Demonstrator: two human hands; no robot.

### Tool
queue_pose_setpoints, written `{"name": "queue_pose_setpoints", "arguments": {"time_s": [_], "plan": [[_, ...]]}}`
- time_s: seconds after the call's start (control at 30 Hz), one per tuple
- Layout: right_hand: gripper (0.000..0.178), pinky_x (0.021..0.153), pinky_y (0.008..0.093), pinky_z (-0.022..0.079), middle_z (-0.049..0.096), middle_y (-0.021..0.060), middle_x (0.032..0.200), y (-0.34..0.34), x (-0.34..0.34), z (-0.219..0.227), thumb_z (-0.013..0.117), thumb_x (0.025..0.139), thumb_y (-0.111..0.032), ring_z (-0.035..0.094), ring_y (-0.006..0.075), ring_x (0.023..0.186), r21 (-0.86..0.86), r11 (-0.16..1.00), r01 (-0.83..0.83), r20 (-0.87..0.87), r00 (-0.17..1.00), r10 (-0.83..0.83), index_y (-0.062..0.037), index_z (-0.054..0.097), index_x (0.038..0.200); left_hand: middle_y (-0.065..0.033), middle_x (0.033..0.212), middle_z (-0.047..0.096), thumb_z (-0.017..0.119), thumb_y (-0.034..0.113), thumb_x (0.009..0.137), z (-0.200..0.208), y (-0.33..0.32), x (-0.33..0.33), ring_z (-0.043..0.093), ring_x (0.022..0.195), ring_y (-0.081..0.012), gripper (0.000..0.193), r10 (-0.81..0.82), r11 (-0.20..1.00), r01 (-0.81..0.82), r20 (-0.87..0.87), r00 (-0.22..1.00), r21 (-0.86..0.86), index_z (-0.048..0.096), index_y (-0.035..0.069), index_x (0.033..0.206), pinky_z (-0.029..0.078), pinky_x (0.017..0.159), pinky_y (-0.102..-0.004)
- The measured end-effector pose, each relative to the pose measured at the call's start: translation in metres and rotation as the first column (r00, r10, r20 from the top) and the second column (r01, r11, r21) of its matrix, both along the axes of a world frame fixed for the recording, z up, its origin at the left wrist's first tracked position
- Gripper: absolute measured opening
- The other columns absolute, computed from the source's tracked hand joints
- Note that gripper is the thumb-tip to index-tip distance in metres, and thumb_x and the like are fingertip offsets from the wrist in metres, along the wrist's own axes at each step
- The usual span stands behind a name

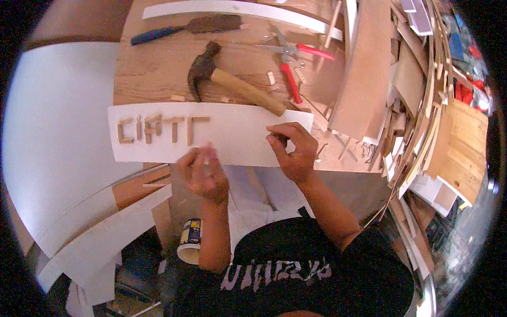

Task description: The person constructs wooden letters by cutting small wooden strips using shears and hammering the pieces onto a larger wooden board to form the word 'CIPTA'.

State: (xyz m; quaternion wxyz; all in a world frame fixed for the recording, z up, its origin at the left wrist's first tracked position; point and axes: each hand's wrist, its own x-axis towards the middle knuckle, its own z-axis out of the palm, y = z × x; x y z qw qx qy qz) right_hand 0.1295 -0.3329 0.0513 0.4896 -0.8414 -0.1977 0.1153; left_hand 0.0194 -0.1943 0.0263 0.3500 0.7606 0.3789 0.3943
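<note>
A long white board (243, 142) lies along the near edge of the wooden table. Small wooden strips (190, 132) form a row of letter shapes on its left half. My left hand (203, 177) is over the board's near edge, just below the last shape; motion smears its fingers, so any held piece cannot be made out. Over the board's right end, my right hand (297, 153) has its thumb and forefinger curled toward each other around a dark spot I cannot identify. The wooden handle of a claw hammer (240, 90) reaches the board's far edge.
Red-handled cutters (289, 53) and a blue-handled flat tool (190, 27) lie farther back among wood scraps. Stacked boards and thin strips (417, 105) crowd the right. A white tub (190, 243) stands below the table edge, and a large white panel (58, 132) is at left.
</note>
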Motion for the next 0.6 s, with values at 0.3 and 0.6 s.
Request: {"name": "queue_pose_setpoints", "arguments": {"time_s": [0.3,0.6], "plan": [[0.015,0.071,0.0275,0.056,0.072,0.0101,0.09,-0.083,0.008,0.01,0.073,0.088,-0.003,0.067,0.0136,0.077,-0.076,0.903,0.422,0.017,0.906,-0.422,0.0003,0.072,0.103,-0.0081,0.088,0.065,0.079,-0.002,0.076,0.024,-0.071,0.056,0.061,0.079,-0.0228,0.024,-0.631,0.774,0.624,-0.043,0.775,-0.113,0.076,0.007,0.098,0.051,0.067,-0.0335],[0.013,0.068,0.0317,0.056,0.072,0.0114,0.089,-0.18,-0.028,-0.014,0.076,0.085,-0.006,0.07,0.0209,0.072,-0.2,0.616,0.762,0.218,0.647,-0.73,-0.0037,0.071,0.096,-0.0096,0.09,0.066,0.079,0.002,0.079,0.008,-0.148,0.082,0.063,0.075,-0.0233,0.025,-0.917,0.394,0.9,-0.006,0.4,-0.187,0.075,0.008,0.103,0.051,0.063,-0.0328]]}}
